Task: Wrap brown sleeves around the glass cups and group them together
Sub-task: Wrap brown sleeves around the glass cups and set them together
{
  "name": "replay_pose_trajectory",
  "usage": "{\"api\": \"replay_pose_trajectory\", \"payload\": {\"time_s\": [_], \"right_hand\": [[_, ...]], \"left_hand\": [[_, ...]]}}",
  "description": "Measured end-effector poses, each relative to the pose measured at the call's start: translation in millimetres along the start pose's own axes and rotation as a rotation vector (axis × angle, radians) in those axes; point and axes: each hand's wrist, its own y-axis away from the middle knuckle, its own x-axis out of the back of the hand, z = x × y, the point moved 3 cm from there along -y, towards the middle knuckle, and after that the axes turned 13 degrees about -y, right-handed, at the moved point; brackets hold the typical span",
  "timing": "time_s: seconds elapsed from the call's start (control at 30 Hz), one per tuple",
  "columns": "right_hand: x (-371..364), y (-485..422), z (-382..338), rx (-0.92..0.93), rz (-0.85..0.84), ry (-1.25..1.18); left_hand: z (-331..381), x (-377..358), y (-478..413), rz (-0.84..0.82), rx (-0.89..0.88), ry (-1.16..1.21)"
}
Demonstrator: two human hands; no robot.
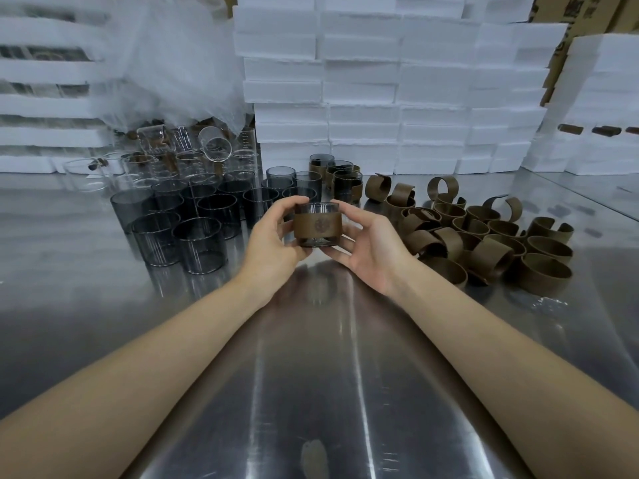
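You hold one glass cup [317,209] between both hands above the steel worktop [311,357], a brown sleeve [317,225] wrapped round its wall. Your left hand [273,236] curls its fingers [289,204] round the cup's left side; your right hand [366,250] grips the right side and base. Bare cups [193,219] stand left, loose sleeves [484,243] lie heaped right, and sleeved cups [344,179] are grouped behind.
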Motion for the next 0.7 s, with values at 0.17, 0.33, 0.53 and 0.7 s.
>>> {"api": "replay_pose_trajectory", "payload": {"time_s": [0.17,0.33,0.53,0.7], "right_hand": [[-2.7,1.0,2.5,-0.002,-0.006,0.031],[-5.4,1.8,4.3,0.116,-0.016,0.349],[0.4,2.2,1.2,0.35,0.121,0.693],[4.3,1.0,-0.4,0.485,0.164,0.89]], "left_hand": [[-3.7,-0.5,-1.3,0.005,0.031,0.034],[-8.7,-1.1,-2.0,-0.005,0.074,0.027],[-8.3,-6.6,-1.3,-0.114,0.125,-0.006],[-6.1,-9.4,0.1,-0.205,0.113,-0.081]]}}
